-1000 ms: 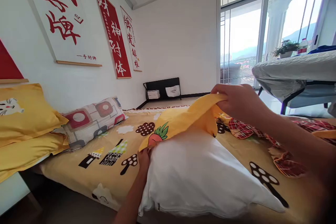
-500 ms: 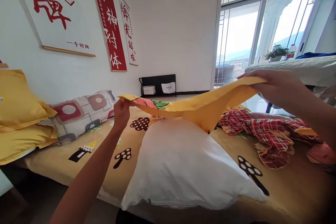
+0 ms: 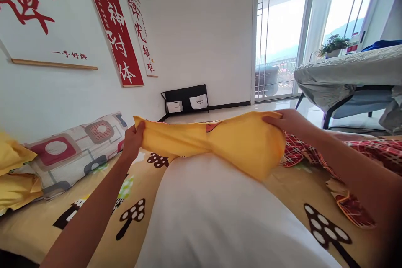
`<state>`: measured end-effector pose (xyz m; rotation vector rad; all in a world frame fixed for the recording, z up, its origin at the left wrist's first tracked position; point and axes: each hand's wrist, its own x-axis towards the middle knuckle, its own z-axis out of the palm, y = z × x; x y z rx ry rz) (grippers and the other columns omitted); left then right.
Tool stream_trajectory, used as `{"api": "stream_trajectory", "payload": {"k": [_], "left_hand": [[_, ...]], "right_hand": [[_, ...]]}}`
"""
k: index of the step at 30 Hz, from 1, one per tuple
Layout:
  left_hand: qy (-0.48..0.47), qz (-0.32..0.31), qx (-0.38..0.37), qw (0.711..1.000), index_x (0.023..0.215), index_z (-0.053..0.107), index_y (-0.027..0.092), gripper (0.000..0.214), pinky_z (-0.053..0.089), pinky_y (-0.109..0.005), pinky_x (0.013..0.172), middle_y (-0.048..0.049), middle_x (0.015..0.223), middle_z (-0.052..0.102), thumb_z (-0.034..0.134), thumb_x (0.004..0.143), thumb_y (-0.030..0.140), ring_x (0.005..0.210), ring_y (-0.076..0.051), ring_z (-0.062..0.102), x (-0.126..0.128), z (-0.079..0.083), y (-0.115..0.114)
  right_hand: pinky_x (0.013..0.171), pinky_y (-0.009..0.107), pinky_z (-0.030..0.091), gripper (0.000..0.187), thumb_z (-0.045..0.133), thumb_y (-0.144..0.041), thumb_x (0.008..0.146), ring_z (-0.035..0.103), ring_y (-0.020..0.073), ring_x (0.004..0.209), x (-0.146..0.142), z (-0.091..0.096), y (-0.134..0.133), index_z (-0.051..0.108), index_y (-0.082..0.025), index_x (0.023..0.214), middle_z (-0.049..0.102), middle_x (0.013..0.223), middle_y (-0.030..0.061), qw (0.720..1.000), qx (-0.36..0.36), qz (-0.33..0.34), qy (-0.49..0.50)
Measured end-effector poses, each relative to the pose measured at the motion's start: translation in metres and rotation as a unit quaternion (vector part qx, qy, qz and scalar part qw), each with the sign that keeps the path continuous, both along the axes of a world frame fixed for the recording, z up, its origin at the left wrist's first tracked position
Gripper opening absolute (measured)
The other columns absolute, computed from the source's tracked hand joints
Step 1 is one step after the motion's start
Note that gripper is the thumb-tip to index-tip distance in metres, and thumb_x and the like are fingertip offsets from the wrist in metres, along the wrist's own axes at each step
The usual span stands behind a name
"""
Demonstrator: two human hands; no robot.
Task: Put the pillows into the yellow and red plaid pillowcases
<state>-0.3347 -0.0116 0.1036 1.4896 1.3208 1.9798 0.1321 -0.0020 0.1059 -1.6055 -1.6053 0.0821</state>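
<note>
Apparently, the step is spreading the yellow cover (image 3: 176, 139) between left hand (image 3: 133, 140) and right hand (image 3: 289, 123), each pinching one end. Below them lies the white pillow (image 3: 216, 209); moving the cover calls for even tension.

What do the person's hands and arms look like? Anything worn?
The left hand and right hand wear no gloves. No sleeve, watch or bracelet shows on the left forearm or right forearm. Rings can't be ruled out: both hands are partly hidden.
</note>
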Motion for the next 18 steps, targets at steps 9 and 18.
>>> {"api": "stream_trajectory", "payload": {"k": [9, 18], "left_hand": [[0.198, 0.079, -0.123, 0.969, 0.075, 0.061, 0.015, 0.037, 0.040, -0.024, 0.051, -0.0022, 0.063, 0.059, 0.058, 0.071, 0.051, 0.061, -0.017, 0.056, 0.022, -0.006, 0.070], [0.549, 0.146, 0.096, 0.817, 0.136, 0.036, 0.046, 0.067, 0.044, -0.047, 0.098, -0.0032, 0.131, 0.054, 0.062, 0.077, 0.029, 0.120, -0.028, 0.052, -0.068, -0.163, -0.072]], "right_hand": [[0.063, 0.032, 0.040, 0.033, 0.045, -0.035, 0.086, 0.061, 0.0246, 0.078, 0.004, -0.046, 0.073, 0.066, -0.010, 0.088, 0.067, 0.083, 0.0161, 0.992, -0.055, -0.028, -0.108], [0.094, 0.044, 0.047, 0.062, 0.050, -0.028, 0.081, 0.056, 0.0301, 0.114, 0.074, -0.199, 0.002, 0.037, -0.034, 0.141, 0.052, 0.136, 0.0067, 0.946, 0.131, 0.096, -0.280]]}}
